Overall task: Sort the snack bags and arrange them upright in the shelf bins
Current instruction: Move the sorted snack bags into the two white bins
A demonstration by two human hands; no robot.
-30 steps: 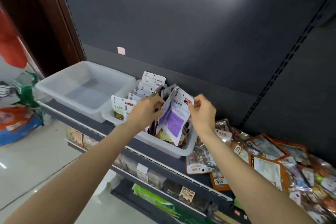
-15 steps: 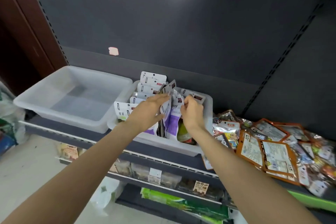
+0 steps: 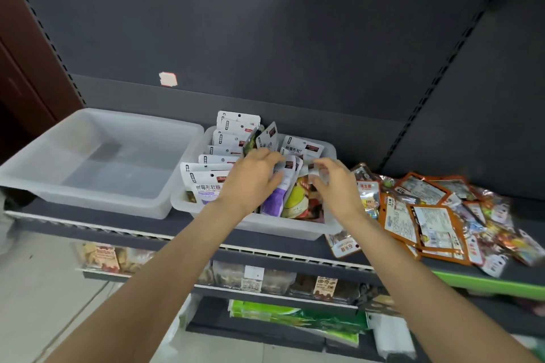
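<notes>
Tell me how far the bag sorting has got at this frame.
Partly done. The right bin already holds a row of white-topped bags standing upright. In hand: the left hand steadies the purple bag while the right hand pinches a bag top beside it. Left: the loose pile on the shelf is unsorted, and the left bin holds no bags.

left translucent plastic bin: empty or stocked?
Empty. The translucent white plastic bin on the left shows only its bare floor; no bags inside.

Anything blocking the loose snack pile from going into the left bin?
Nothing visible. The left bin is open-topped and holds nothing. The pile lies loose on the shelf, right of the middle bin, where both hands work.
</notes>
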